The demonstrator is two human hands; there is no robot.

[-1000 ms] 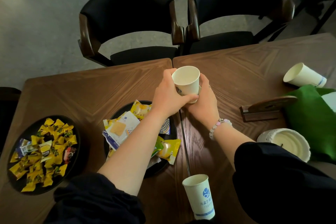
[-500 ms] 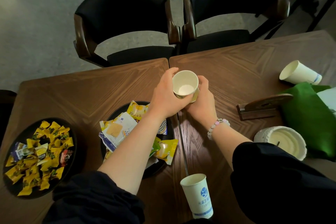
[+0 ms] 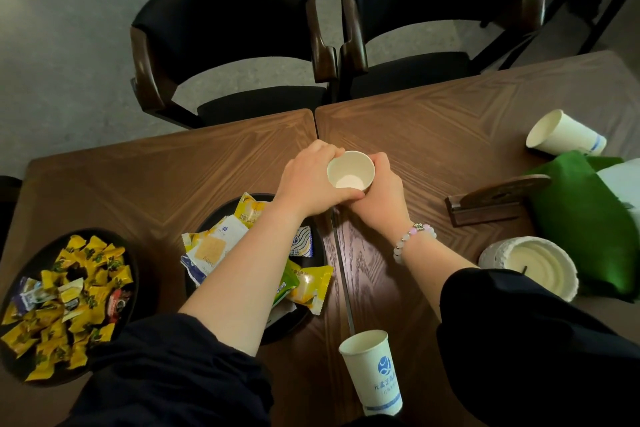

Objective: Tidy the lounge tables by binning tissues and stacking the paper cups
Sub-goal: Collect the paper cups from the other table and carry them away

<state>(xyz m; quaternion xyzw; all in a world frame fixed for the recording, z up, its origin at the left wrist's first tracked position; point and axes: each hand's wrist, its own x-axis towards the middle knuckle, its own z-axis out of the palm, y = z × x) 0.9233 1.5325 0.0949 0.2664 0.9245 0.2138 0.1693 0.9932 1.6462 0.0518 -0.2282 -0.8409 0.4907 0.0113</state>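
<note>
Holding a paper cup (image 3: 350, 174) between both hands at the middle of the frame, the person has it upright over the seam where the two tables (image 3: 138, 184) meet. The left hand (image 3: 311, 184) wraps its side from the left and the right hand (image 3: 381, 194) from the right, fingers curled closed around the wall. Whether another cup is nested under it I cannot tell, since the hands cover the sides. Stacking looks barely begun: a second cup (image 3: 372, 371) stands alone at the bottom centre, and a third cup (image 3: 564, 133) lies tipped on its side at the right edge, well apart from the hands. Both are left to gather. No loose tissue shows clearly; something white (image 3: 623, 180) sits behind the green cloth (image 3: 588, 229) at the right, too hidden to name. No bin is in view. The two snack plates (image 3: 131, 270) at lower left look outside the job.
</note>
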